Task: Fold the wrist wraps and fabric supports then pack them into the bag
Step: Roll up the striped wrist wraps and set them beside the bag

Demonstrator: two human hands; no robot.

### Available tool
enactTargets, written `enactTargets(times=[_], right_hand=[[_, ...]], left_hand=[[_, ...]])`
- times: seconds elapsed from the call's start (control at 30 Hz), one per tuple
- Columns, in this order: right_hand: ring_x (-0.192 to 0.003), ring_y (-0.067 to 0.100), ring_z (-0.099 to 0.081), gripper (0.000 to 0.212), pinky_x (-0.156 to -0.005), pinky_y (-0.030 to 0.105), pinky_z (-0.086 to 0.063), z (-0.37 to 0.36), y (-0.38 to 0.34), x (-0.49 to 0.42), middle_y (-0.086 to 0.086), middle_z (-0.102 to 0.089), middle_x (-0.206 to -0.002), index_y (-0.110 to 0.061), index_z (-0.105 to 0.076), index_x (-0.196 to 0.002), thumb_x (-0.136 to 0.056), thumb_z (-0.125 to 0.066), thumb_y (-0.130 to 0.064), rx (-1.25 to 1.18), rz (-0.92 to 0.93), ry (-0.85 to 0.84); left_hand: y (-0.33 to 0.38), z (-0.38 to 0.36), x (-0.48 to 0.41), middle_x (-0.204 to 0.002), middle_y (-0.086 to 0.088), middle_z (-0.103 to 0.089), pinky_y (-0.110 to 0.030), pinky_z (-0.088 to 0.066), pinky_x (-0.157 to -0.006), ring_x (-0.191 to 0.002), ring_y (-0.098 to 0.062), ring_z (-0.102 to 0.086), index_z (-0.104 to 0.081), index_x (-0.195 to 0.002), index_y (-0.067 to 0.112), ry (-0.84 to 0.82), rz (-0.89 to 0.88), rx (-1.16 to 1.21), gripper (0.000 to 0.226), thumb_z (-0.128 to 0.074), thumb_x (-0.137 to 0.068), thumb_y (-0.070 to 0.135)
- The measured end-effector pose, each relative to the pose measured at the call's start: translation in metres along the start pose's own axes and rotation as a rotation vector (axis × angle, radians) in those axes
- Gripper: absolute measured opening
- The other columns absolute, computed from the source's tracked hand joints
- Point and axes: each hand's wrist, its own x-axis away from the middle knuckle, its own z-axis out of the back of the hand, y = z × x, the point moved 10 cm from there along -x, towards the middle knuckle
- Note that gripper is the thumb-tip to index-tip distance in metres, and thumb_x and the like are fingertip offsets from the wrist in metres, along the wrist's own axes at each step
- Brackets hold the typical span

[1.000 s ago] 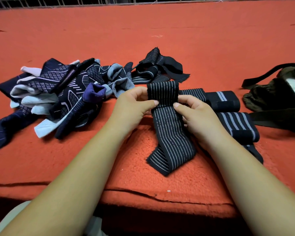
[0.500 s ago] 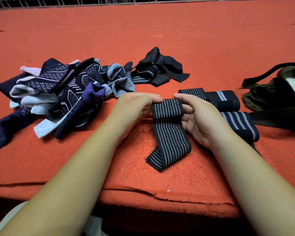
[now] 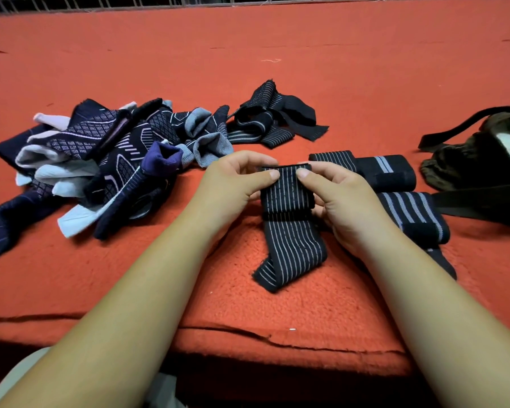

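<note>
Counter (image 3: 336,69): covered in orange fleece, with a split seam along the near edge. It carries every item listed below.

Pile (image 3: 106,160): fabric supports in navy, grey and white, heaped unfolded at left. It lies near the left hand without touching it.

Bag (image 3: 483,154): dark olive, slumped at the far right edge and partly out of view. One strap (image 3: 477,201) runs left along the counter to the nearer roll.

Loose wraps (image 3: 274,116): a tangle of black striped pieces beyond the hands, just beside the pile's right end.

Rolls: two finished wraps lie right of the hands, between them and the bag. The far roll (image 3: 386,172) lies just beyond the near roll (image 3: 412,213). A further dark piece shows under the right forearm and is too hidden to identify.

Wrap (image 3: 289,207): black with thin white stripes, at centre. Its upper end is folded over and raised in both hands. The tail runs toward the person, rests on the counter and curls at its end.

Left hand (image 3: 233,184): fingers curled behind the folded end, thumb pressed on its near face, pinching the wrap.

Right hand (image 3: 342,201): the same grip on the opposite edge, thumb tip almost meeting the left thumb.
</note>
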Motion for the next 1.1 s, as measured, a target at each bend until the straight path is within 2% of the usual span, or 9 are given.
enactTargets(times=[0.17,0.27,0.33,0.47,0.6,0.7,0.83,1.0,1.1], right_hand=[[-0.090,0.017,-0.076,0.012,-0.081,0.041,-0.062,0.008,-0.003,0.000,0.013,-0.080,-0.107,-0.018,-0.080,-0.109,-0.103,-0.070,-0.021,0.088,0.059,0.053],[-0.094,0.021,-0.076,0.011,-0.091,0.049,-0.062,0.014,-0.005,-0.001,0.010,-0.081,-0.107,-0.020,-0.080,-0.107,-0.103,-0.071,-0.023,0.077,0.084,0.089],[-0.096,0.024,-0.077,0.013,-0.091,0.048,-0.063,0.012,-0.004,0.000,0.011,-0.081,-0.109,-0.019,-0.079,-0.110,-0.104,-0.070,-0.026,0.057,0.057,0.070],[-0.090,0.030,-0.076,0.028,-0.087,0.048,-0.058,0.002,0.012,-0.001,0.012,-0.081,-0.104,-0.015,-0.077,-0.112,-0.102,-0.071,-0.041,0.120,-0.073,-0.019],[-0.087,0.021,-0.071,0.023,-0.083,0.040,-0.054,-0.001,0.011,-0.002,0.011,-0.081,-0.103,-0.017,-0.078,-0.106,-0.102,-0.069,-0.038,0.235,-0.035,-0.062],[-0.097,0.027,-0.078,0.017,-0.095,0.049,-0.061,0.005,0.006,-0.003,0.009,-0.082,-0.104,-0.016,-0.079,-0.108,-0.103,-0.069,-0.030,0.158,0.002,-0.009],[-0.111,0.037,-0.076,0.015,-0.108,0.060,-0.054,0.010,0.004,-0.004,0.014,-0.081,-0.110,-0.013,-0.079,-0.109,-0.103,-0.069,-0.023,0.013,0.017,0.043],[-0.103,0.031,-0.076,0.015,-0.109,0.057,-0.054,0.007,0.005,-0.002,0.018,-0.080,-0.110,-0.007,-0.077,-0.112,-0.103,-0.069,-0.017,-0.073,-0.015,0.054],[-0.105,0.036,-0.077,0.026,-0.102,0.055,-0.059,0.004,0.006,-0.002,0.016,-0.081,-0.108,-0.008,-0.079,-0.109,-0.106,-0.066,-0.030,-0.009,-0.029,0.041]], left_hand=[[0.001,-0.006,0.002,-0.090,-0.007,-0.066,-0.017,-0.053,-0.060,-0.064,-0.004,-0.066,-0.073,-0.117,0.000,-0.038,0.023,0.009,0.022,-0.076,-0.095,0.003],[-0.007,-0.013,0.004,-0.090,-0.004,-0.074,-0.035,-0.066,-0.078,-0.083,-0.016,-0.074,-0.070,-0.117,-0.004,-0.096,0.076,-0.010,0.023,-0.075,-0.096,0.004],[-0.007,-0.011,0.004,-0.097,-0.010,-0.075,-0.043,-0.063,-0.087,-0.088,-0.021,-0.072,-0.071,-0.117,-0.003,-0.073,0.068,-0.020,0.023,-0.075,-0.096,0.006],[0.000,0.000,0.002,-0.113,-0.023,-0.077,-0.053,-0.061,-0.094,-0.096,-0.026,-0.074,-0.072,-0.118,0.000,0.044,0.018,-0.004,0.021,-0.073,-0.098,0.007],[0.003,0.007,0.003,-0.119,-0.029,-0.072,-0.065,-0.059,-0.095,-0.108,-0.039,-0.075,-0.075,-0.115,0.006,0.089,-0.022,-0.018,0.020,-0.076,-0.097,0.016],[0.005,-0.003,0.004,-0.120,-0.020,-0.076,-0.051,-0.065,-0.089,-0.114,-0.039,-0.074,-0.071,-0.122,0.001,0.004,-0.009,0.021,0.022,-0.069,-0.102,0.011],[0.000,-0.016,0.006,-0.120,-0.018,-0.078,-0.040,-0.063,-0.081,-0.101,-0.031,-0.075,-0.071,-0.125,0.000,-0.124,0.042,0.022,0.025,-0.064,-0.104,0.010],[0.000,-0.017,0.005,-0.121,-0.019,-0.077,-0.037,-0.065,-0.086,-0.112,-0.034,-0.075,-0.072,-0.124,-0.002,-0.120,0.028,0.040,0.025,-0.064,-0.101,0.001],[0.000,-0.013,0.002,-0.120,-0.019,-0.078,-0.033,-0.064,-0.086,-0.108,-0.030,-0.074,-0.072,-0.124,-0.003,-0.077,0.012,0.037,0.025,-0.062,-0.102,-0.001]])
